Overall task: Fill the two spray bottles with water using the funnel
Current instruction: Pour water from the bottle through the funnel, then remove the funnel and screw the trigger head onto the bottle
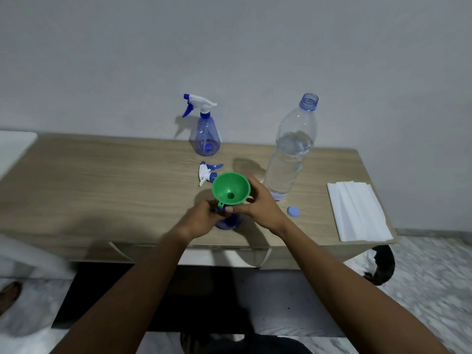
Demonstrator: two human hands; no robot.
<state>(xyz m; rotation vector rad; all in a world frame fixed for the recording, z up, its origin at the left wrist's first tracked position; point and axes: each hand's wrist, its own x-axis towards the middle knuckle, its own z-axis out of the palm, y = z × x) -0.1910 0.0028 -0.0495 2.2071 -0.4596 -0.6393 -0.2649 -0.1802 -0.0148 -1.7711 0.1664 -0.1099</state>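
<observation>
Green funnel (231, 190) atop near spray bottle (228, 223), near centre of wooden table (102, 180), left hand (201, 218) fingers curled round bottle neck, right hand (258, 204) thumb and fingers clamped on funnel rim, forearms converging.

funnel (230, 190) on near spray bottle (228, 223) | sprayer head (207, 173) behind | far spray bottle (206, 135) rearmost | water bottle (291, 154) right | cap (293, 211) before it

A light wood-grain table (102, 175) against a plain grey wall (229, 47).

A stack of folded white paper sheets (357, 210) lies on the table's right end, reaching its near edge. A flat white surface (12, 146) adjoins the table's far left corner. Under the right near corner, a dark rounded shape (383, 267), too blurred to identify, sits on the pale mottled floor (434, 290).
</observation>
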